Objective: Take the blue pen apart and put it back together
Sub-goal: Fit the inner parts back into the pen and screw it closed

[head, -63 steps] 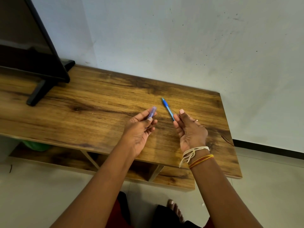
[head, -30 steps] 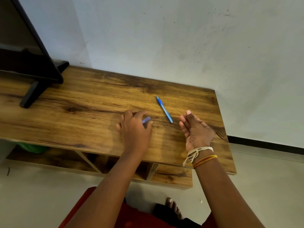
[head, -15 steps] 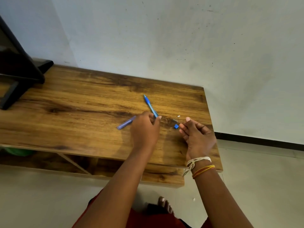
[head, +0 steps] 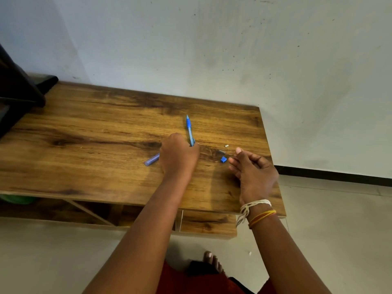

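The blue pen lies in parts on the wooden table (head: 89, 166). My left hand (head: 179, 154) is closed over the near end of the blue front barrel (head: 189, 130), whose rubber grip and tip point away from me. Just left of that hand lies a pale violet-blue rear barrel piece (head: 151, 160). My right hand (head: 253, 169) pinches a thin refill (head: 222, 152) with a grey end that points left; it is blurred. Beside its fingertips sit a small blue piece (head: 223, 159) and a tiny white piece (head: 226, 146).
A black screen on a stand (head: 19, 90) takes up the table's far left. A white wall runs right behind the table. The right table edge is close to my right wrist. Below are a lower shelf (head: 207, 224), the floor and a bare foot (head: 212, 262).
My left hand laid the violet-blue piece on the table, moved right and closed on the front barrel, which turned more upright. A small blue piece now lies by my right hand.
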A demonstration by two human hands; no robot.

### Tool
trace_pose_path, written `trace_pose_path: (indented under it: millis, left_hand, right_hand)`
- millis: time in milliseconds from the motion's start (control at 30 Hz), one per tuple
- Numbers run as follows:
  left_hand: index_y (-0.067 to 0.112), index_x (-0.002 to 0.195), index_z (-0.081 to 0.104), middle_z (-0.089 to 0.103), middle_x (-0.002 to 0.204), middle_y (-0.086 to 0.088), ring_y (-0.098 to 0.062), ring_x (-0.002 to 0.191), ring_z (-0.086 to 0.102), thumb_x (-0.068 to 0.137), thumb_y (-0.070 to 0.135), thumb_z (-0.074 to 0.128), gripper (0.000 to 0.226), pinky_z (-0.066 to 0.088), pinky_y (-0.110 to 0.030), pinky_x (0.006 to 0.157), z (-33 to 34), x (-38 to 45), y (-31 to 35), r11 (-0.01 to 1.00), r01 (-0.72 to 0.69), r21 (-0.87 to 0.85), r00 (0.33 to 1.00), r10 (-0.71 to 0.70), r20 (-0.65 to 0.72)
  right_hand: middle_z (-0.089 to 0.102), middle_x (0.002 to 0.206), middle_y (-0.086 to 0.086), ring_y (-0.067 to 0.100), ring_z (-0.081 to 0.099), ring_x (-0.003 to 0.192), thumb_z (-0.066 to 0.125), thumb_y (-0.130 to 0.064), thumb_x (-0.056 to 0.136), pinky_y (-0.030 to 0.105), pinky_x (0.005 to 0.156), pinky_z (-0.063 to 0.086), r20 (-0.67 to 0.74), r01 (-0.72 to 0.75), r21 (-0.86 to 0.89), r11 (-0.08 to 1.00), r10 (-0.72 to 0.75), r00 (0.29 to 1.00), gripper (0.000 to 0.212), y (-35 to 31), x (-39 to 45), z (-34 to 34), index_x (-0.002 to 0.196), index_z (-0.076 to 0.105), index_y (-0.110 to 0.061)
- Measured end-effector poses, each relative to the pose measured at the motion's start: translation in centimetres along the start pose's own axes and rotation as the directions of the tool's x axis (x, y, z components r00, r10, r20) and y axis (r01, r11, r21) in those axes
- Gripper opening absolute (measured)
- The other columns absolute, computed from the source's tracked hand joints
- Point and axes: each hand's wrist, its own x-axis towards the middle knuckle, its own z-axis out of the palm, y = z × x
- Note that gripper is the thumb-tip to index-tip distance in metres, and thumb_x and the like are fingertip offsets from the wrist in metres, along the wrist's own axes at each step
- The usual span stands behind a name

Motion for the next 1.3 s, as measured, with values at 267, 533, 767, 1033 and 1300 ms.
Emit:
trace_pose_path:
  millis: [267,533,767,1033,1300]
  left_hand:
    - [0.011,0.062,0.066,0.071,0.060,-0.003,-0.008,0.041,0.064,0.079,0.031,0.075,0.027,0.043,-0.016,0.035,-2.1,0.8,-0.1,0.900,0.252,-0.357,0.961,-0.187,0.206]
    - [0.006,0.088,0.065,0.074,0.065,-0.005,-0.009,0.059,0.071,0.084,0.017,0.070,0.013,0.055,-0.018,0.052,-5.0,1.1,-0.9,0.265,0.611,-0.746,0.790,-0.145,0.596]
    - [0.006,0.090,0.065,0.073,0.083,-0.010,-0.010,0.068,0.073,0.086,0.014,0.066,0.009,0.058,-0.021,0.064,-5.7,1.7,-1.9,0.045,0.636,-0.771,0.770,-0.097,0.630]
    - [0.005,0.084,0.067,0.075,0.075,-0.011,-0.013,0.069,0.074,0.083,0.012,0.069,0.008,0.060,-0.023,0.065,-6.2,1.4,-1.8,0.028,0.646,-0.763,0.761,-0.106,0.641]
    - [0.004,0.085,0.066,0.075,0.073,-0.011,-0.013,0.068,0.074,0.083,0.012,0.070,0.008,0.060,-0.023,0.063,-6.3,1.4,-1.8,0.034,0.643,-0.765,0.764,-0.097,0.638]
  right_hand:
    - [0.075,0.071,0.009,0.015,0.073,0.059,0.079,-0.008,0.078,0.021,0.050,0.056,0.060,-0.055,0.066,0.996,0.051,0.997,0.014,-0.2,-0.5,1.9,0.087,0.069,-0.003]
    - [0.073,0.069,0.009,0.014,0.072,0.061,0.077,-0.001,0.077,0.022,0.053,0.058,0.127,-0.087,0.209,0.974,0.061,0.990,0.011,-0.3,-1.3,5.1,0.084,0.069,0.000]
    - [0.075,0.067,0.006,0.017,0.074,0.063,0.078,0.000,0.076,0.025,0.055,0.059,0.142,0.018,0.165,0.986,-0.042,0.989,0.014,0.1,-1.9,6.8,0.086,0.069,0.001]
    - [0.076,0.072,0.006,0.022,0.075,0.065,0.084,-0.011,0.073,0.027,0.053,0.058,0.118,0.313,-0.024,0.949,-0.308,0.944,0.012,0.0,-2.1,7.1,0.079,0.073,-0.011]
    - [0.077,0.072,0.004,0.019,0.075,0.065,0.083,-0.010,0.074,0.024,0.053,0.057,0.125,0.360,-0.037,0.932,-0.353,0.927,0.011,-0.2,-2.5,7.2,0.078,0.073,-0.012]
